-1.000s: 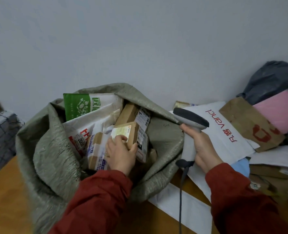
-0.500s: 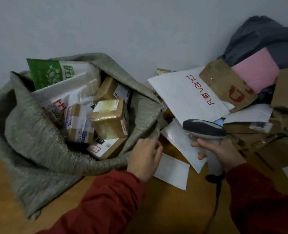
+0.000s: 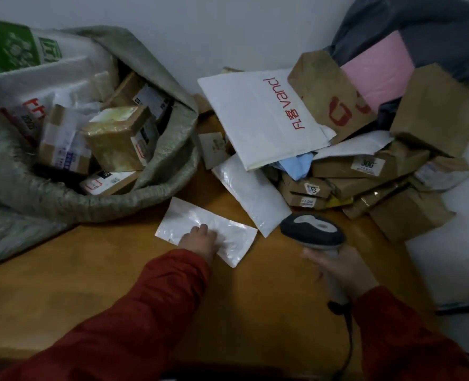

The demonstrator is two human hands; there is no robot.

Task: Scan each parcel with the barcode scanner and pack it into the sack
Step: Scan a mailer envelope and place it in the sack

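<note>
Plain pale grey wall [image 3: 228, 28] behind an orange-brown wooden tabletop [image 3: 63, 270], under dim, flat indoor light.

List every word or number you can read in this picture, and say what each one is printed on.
"vancl", with red Chinese characters beside it: on the white mailer bag.
"300": on a label on a brown parcel in the pile.
Large red marks on the brown paper bag: partly hidden, not readable.
Labels on the boxes and bags in the sack: too blurred to read.
</note>
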